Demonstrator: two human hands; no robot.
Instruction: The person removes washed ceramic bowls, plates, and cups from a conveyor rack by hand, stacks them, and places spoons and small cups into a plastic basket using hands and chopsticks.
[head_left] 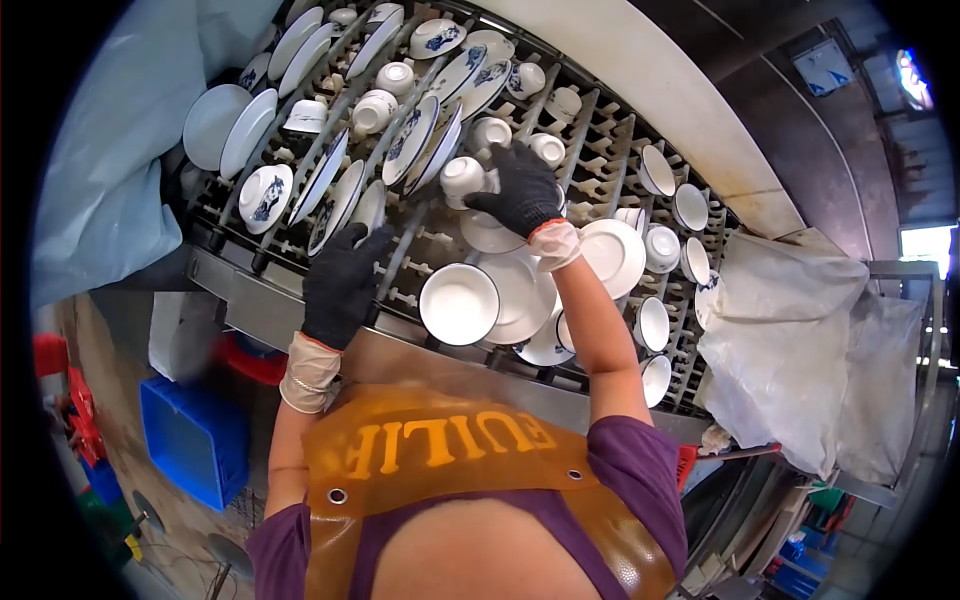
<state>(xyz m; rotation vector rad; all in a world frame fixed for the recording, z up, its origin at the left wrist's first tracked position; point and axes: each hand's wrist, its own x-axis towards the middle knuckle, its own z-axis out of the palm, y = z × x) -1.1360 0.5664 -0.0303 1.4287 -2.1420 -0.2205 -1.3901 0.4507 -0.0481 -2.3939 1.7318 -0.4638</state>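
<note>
My right hand, in a black glove over a pale one, reaches among small white bowls on the rack. Its thumb and fingers curve around the side of a white bowl; the exact contact is partly hidden. Another upturned bowl is close to its fingertips. My left hand, gloved the same way, is at the rack's front edge with fingers stretched out and nothing visible in it. Just beyond its fingertips a plate leans on edge. Between my hands, nearer my body, sits a large white bowl with a dark rim.
Pegged rack rows carry blue-patterned plates standing on edge and more bowls. White plates lie at the right. Plastic curtains hang at the left and right. A blue crate stands lower left.
</note>
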